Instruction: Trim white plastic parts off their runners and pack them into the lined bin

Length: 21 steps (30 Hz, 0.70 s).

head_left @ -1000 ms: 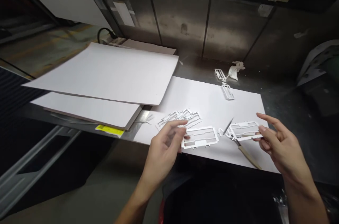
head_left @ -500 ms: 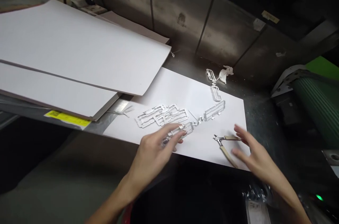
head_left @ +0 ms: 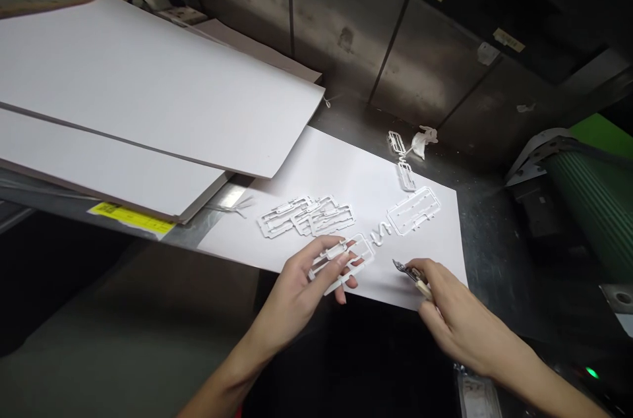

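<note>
My left hand pinches a white plastic frame part at the near edge of a white sheet. A thin curled runner links this part to a second frame part lying flat on the sheet. My right hand is closed round the handles of small cutting pliers, whose tip points left toward the held part. A loose pile of several similar white frame parts lies just beyond my left hand.
Large white boards are stacked at the left, over a yellow label. More white runner scraps lie at the sheet's far corner by the metal back wall. A green roller stands at the right.
My right hand took the pliers up off the sheet. My left hand drew one frame part toward me. The other frame part now lies flat on the sheet.
</note>
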{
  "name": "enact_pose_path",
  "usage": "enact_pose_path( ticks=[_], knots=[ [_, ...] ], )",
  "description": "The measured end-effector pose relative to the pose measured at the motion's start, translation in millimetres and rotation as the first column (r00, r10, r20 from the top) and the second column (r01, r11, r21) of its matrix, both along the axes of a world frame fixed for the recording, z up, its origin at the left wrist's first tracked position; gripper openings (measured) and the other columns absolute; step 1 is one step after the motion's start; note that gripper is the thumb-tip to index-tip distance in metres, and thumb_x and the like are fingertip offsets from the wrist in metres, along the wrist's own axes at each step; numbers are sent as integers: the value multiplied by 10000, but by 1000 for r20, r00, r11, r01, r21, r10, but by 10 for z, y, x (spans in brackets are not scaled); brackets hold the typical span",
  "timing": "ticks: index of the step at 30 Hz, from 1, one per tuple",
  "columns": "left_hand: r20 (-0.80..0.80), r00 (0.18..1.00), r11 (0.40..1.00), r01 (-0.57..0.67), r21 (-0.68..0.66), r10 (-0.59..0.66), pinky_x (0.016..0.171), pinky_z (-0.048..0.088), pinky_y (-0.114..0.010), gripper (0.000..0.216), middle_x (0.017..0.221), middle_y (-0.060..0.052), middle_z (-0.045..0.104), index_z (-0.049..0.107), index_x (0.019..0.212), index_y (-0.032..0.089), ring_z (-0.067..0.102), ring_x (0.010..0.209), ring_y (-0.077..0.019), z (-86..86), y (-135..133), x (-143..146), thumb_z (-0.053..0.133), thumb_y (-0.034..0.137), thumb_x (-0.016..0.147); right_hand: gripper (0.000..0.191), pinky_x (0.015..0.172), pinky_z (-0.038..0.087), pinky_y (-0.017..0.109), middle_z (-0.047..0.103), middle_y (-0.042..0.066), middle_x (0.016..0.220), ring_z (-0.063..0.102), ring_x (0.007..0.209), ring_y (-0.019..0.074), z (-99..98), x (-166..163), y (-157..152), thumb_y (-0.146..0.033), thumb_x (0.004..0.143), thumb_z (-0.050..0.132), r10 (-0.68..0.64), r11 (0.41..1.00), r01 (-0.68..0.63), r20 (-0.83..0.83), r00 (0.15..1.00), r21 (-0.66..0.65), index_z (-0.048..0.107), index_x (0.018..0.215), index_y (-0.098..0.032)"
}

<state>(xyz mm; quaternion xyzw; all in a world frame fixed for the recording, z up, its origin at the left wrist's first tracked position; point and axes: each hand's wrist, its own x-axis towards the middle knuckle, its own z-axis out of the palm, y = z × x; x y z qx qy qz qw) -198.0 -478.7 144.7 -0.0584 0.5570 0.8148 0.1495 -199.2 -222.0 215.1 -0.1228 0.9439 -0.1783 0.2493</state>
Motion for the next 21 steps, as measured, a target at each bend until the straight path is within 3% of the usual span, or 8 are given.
enact_pose_path(
  ticks=[3,6,10,21],
  knots=[
    [-19,999,999,32,-10,-32,755,555,-231,355,913,-18,734,628,1125,192,676,673,-112,52,4,29,664,505,962,283,953,475,408,624,46,1257,604,1117,239,100,-35,-125,-436,1096,396,-45,993,60,144,989,-104,502,1330,-316],
    [-46,997,998,52,-27,-54,743,551,-218,337,923,-9,733,637,1140,205,667,660,-100,51,8,60,644,500,977,392,866,442,350,661,20,1101,607,1006,213,177,-74,-227,-585,1105,339,-45,980,79,186,981,-182,586,1147,-283],
    [-83,994,997,66,-36,-69,733,554,-223,311,923,0,722,641,1151,224,674,660,-107,11,20,94,636,487,985,456,773,390,306,615,-16,901,566,846,164,226,-104,-299,-582,1118,307,-37,968,87,207,978,-235,551,951,-235],
    [-56,989,988,129,-84,-134,687,554,-235,360,905,-32,728,667,1110,209,648,632,-121,66,92,88,630,538,969,480,710,356,275,574,-30,831,499,768,138,210,-115,-278,-577,1114,341,-62,943,125,208,976,-309,547,876,-214]
  ],
)
